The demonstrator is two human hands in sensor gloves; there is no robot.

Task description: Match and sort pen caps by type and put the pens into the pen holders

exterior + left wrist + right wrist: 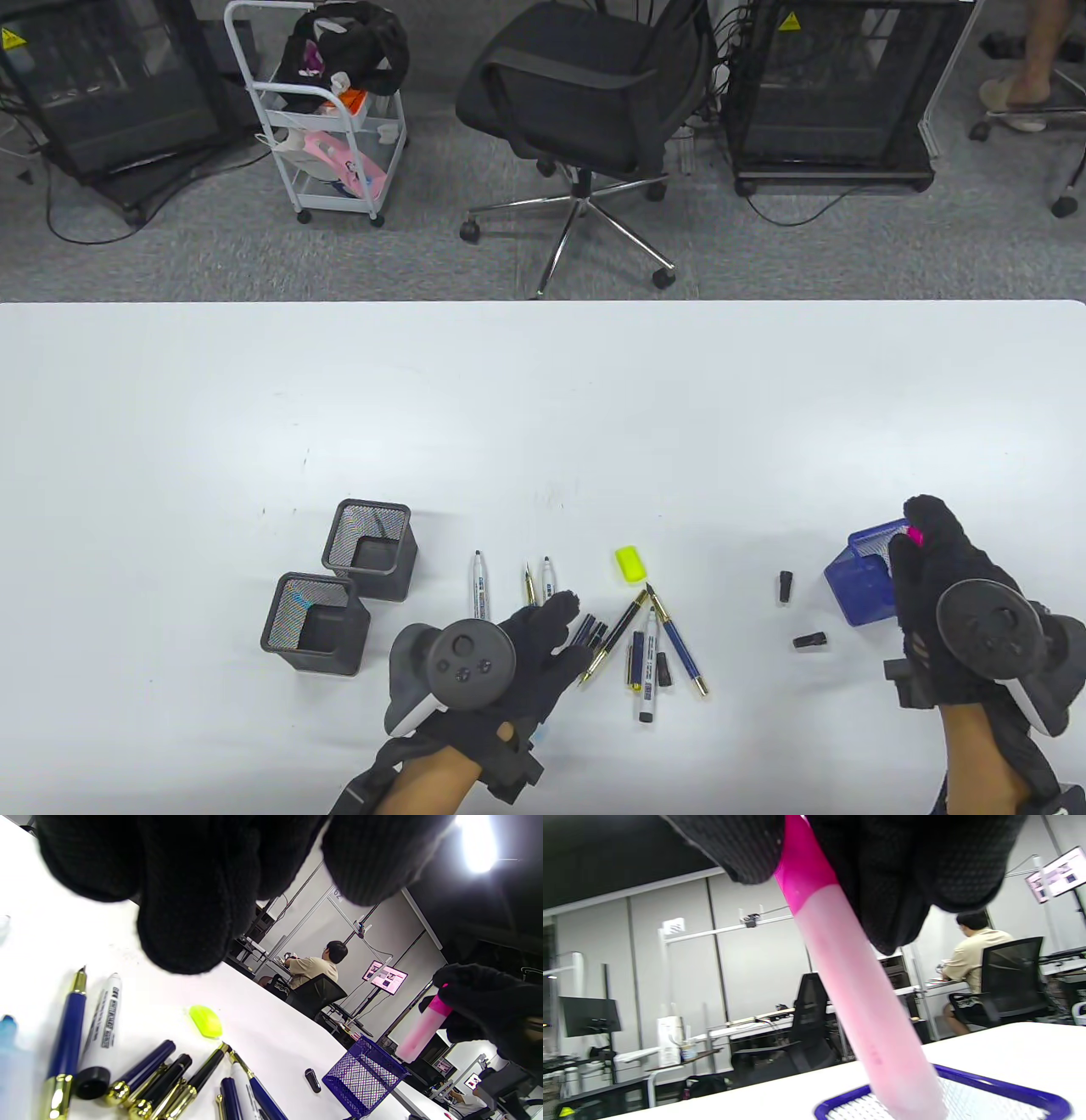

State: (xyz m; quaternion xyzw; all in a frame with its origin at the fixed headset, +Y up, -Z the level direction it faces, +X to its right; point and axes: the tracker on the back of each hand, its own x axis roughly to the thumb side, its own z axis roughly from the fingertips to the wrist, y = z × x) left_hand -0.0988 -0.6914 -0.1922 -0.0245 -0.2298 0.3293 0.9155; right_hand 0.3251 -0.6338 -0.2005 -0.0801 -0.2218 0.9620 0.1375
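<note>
Right hand (950, 594) pinches a pink highlighter (857, 984) by its capped magenta end, barrel pointing down, lower tip at the mouth of the blue mesh pen holder (861, 586), at 3 o'clock on the table (543, 407). Step in hand looks like dropping this capped highlighter into the holder; whether the tip is already inside the rim, cannot tell for sure. Next move likely calls for lowering it straight and letting go.

Left hand (509, 658) hovers at 6 o'clock over the loose pen pile, fingers straight or loosely bent, holding nothing. Fingertips (186, 925) sit just above the pens; probably reaching for the next one.

Still unsorted: blue-and-gold pens (679, 641), black-and-gold pens (612, 637), white markers (649, 666) with blue label text too small to read, a yellow highlighter cap (629, 564) lying alone just past the pile. Two small black caps (785, 587) lie between the pile and the blue holder. Two black mesh pen holders (369, 548) stand touching at 7 o'clock; contents not visible.

Yellow warning stickers on the black cabinets (836, 85) beyond the table; no legible writing.
</note>
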